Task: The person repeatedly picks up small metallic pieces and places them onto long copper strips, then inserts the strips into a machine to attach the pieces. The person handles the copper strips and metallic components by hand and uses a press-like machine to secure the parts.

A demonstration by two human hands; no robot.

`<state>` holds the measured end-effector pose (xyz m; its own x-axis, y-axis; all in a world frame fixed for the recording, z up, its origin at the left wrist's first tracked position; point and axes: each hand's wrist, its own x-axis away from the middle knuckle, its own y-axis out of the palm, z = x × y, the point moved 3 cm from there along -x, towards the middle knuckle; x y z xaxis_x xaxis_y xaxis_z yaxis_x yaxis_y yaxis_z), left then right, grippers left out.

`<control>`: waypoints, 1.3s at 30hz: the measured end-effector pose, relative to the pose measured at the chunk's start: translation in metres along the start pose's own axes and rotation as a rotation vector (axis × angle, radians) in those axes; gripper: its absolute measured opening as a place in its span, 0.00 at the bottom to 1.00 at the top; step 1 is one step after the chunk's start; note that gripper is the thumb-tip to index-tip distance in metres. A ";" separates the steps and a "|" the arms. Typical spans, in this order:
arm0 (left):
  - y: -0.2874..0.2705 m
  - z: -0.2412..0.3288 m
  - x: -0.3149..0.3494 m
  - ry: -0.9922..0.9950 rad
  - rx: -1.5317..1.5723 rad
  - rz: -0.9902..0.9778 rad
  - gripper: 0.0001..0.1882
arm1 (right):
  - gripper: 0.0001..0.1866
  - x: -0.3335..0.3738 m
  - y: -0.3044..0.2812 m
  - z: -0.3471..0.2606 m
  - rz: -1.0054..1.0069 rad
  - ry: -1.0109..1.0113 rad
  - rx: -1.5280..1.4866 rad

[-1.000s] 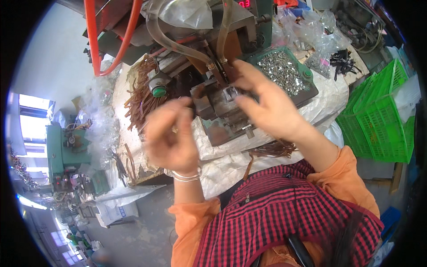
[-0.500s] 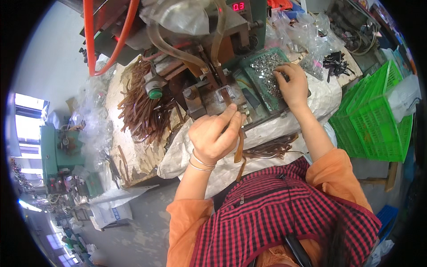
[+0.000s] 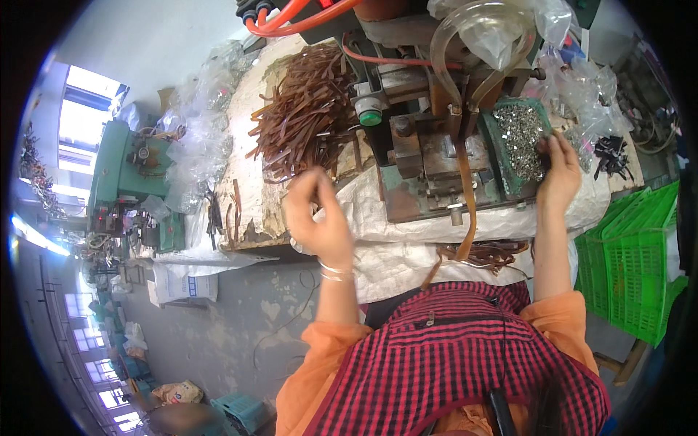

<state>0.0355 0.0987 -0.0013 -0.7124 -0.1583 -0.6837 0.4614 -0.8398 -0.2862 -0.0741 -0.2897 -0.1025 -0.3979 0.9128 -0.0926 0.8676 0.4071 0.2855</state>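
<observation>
At the near edge of a pile of brown strips, my left hand has its fingers curled toward the thumb; whatever is between them is hidden. My right hand is at the right rim of a green tray of small shiny metal pieces. Its fingers are bent together, and their tips and anything in them are not clear. Between my hands stands a small press. One long brown strip runs from under its tool and hangs over the front edge, touched by neither hand.
More brown strips lie on white sacking by my lap. A green crate stands at the right. Clear bags line the left side. Black pieces sit beyond the tray. Clear hoses loop above the press.
My left hand has left the strip at the press and moved left to the strip pile. My right hand has drawn from over the metal pieces to the tray's right rim. The view has shifted.
</observation>
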 end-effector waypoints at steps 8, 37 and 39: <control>0.055 -0.073 -0.108 0.527 -0.523 -0.210 0.07 | 0.10 0.010 0.061 -0.025 -0.274 -0.066 0.168; 0.016 0.001 -0.007 -0.165 0.485 -0.151 0.07 | 0.20 0.090 0.129 -0.083 -0.476 0.033 -0.140; 0.012 0.036 -0.010 0.116 0.535 -0.187 0.11 | 0.19 0.090 0.134 -0.087 -0.471 0.083 -0.198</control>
<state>0.0289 0.0717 0.0264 -0.6793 0.0509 -0.7321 -0.0203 -0.9985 -0.0505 -0.0194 -0.1563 0.0104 -0.7610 0.6231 -0.1807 0.5189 0.7517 0.4070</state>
